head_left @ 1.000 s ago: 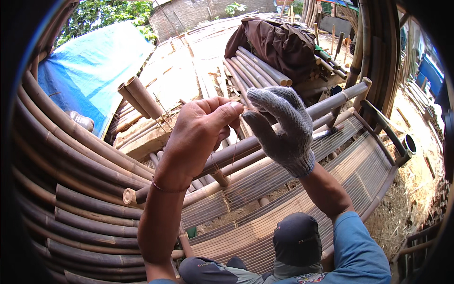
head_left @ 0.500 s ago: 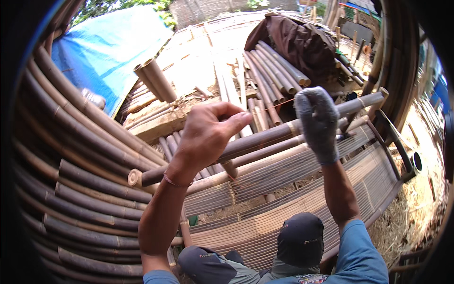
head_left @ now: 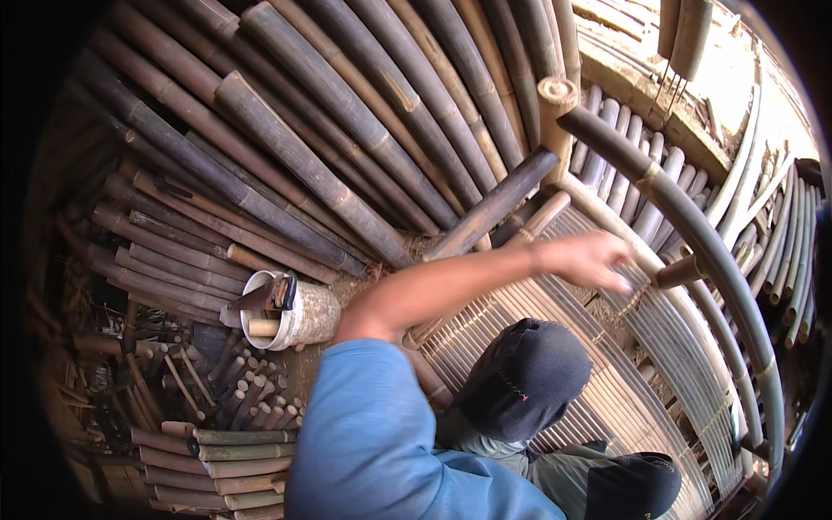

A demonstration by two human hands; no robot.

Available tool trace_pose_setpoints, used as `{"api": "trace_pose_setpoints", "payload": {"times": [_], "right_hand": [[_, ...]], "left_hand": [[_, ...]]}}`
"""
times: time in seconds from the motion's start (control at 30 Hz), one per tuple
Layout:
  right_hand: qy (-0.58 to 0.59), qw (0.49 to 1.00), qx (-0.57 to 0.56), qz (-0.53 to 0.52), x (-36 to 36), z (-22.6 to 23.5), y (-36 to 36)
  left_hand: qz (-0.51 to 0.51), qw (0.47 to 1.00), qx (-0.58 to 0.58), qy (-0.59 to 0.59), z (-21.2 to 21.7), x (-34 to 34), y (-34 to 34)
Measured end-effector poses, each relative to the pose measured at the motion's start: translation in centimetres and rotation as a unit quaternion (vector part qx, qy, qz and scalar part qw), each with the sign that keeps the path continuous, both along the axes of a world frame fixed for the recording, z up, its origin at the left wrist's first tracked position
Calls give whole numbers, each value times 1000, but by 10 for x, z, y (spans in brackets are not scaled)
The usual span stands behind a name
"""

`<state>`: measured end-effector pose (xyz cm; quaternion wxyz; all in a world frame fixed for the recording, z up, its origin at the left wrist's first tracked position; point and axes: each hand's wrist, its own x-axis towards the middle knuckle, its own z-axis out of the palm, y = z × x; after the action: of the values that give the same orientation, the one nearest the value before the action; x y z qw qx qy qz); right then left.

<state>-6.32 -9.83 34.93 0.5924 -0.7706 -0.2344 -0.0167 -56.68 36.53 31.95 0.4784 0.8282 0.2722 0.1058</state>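
My left hand (head_left: 589,263) stretches out to the right over the slatted bamboo bench (head_left: 555,338), near its bamboo frame rail (head_left: 637,247). Motion blurs the fingers, and they look partly bent; whether anything thin lies between them cannot be made out. A dark bamboo pole (head_left: 693,208) curves across just beyond the hand, with a short bamboo peg (head_left: 680,271) joined to it. Below the arm, my bent knees in dark-patched trousers (head_left: 524,381) rest over the slats. My right hand is out of view.
At the left, a white bucket (head_left: 316,314) holds a saw (head_left: 254,297) and a bamboo piece. Long bamboo poles (head_left: 338,95) are stacked at the upper left. Cut bamboo lengths (head_left: 234,468) lie at the lower left. More poles (head_left: 784,243) lie at the far right.
The view has swung to the left, bringing in the bucket and stacked poles. My left hand has moved away from the gloved right hand and the thin orange strand; both are now out of view.
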Motion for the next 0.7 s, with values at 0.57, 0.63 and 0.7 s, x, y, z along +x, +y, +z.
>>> {"api": "trace_pose_setpoints", "payload": {"times": [0.57,0.63,0.7], "right_hand": [[9,843,-464,273,103,-159,41],[83,853,-427,289,-12,-121,148],[52,839,-425,336,-50,-81,198]], "left_hand": [[519,824,-203,103,-138,-366,-159],[562,790,-203,133,-129,-380,-175],[563,778,-246,128,-144,-362,-150]]}}
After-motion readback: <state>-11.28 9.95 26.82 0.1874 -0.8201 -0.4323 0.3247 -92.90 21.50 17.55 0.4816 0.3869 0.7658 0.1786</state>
